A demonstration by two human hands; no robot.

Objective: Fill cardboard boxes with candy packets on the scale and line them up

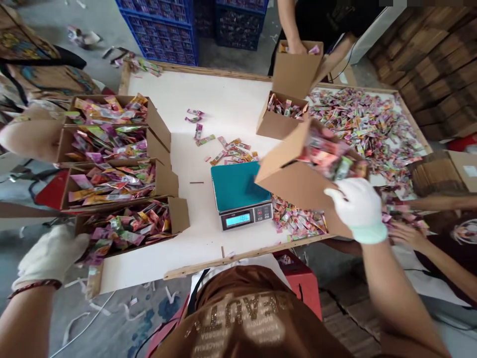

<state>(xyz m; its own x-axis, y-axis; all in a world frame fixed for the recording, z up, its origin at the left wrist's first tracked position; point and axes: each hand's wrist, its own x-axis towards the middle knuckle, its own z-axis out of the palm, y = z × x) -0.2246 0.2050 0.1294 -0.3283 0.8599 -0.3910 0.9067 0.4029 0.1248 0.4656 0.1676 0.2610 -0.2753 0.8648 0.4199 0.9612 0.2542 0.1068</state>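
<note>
Bench (197, 209): many packets (365, 119) loose | four boxes (179, 215) look full | right grip (356, 206) holding filled box (301, 184) | left grip (54, 253): cannot tell

Lighting even and moderately bright; source out of view. Soft shadow on the scale's teal plate (238, 185); display (239, 219) glows legibly. Tilted carton (298, 181) motion-blurred. Wide-angle distortion bows bench (141, 271) edges; floor (145, 318) dimmer

So the right hand (356, 204) has a box (305, 184) of packets tilted up beside the scale (238, 186), near the surface's (194, 209) front edge.
</note>
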